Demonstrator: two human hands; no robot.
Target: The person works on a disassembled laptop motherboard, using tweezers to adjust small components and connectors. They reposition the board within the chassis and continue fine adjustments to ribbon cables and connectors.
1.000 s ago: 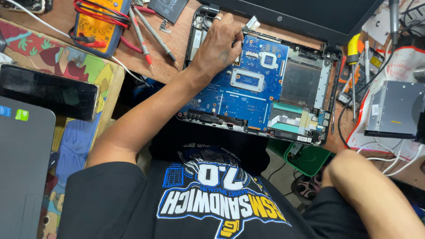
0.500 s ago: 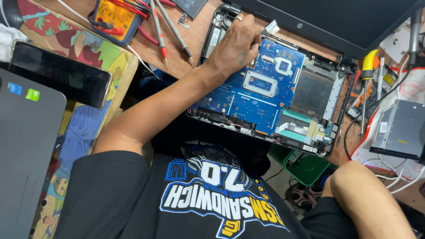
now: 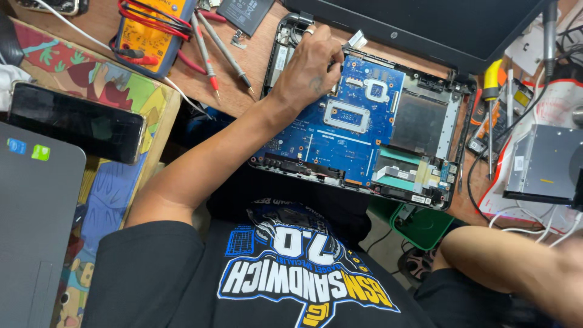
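While resting on the glossy blue circuit board (image 3: 349, 130), the left hand (image 3: 306, 70) curls.

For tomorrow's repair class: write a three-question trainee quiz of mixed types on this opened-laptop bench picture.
1. True or false: the left hand rests on the blue circuit board.
2. Which tool lies right of the open laptop base? A) yellow-handled screwdriver B) hammer C) scissors
3. Fill in: the yellow multimeter has red and ____ probes.

Key: 1 true, at the board's upper left corner. 2 A. 3 black. The right hand is blurred at the lower right picture edge, so whether it holds anything cannot be told.
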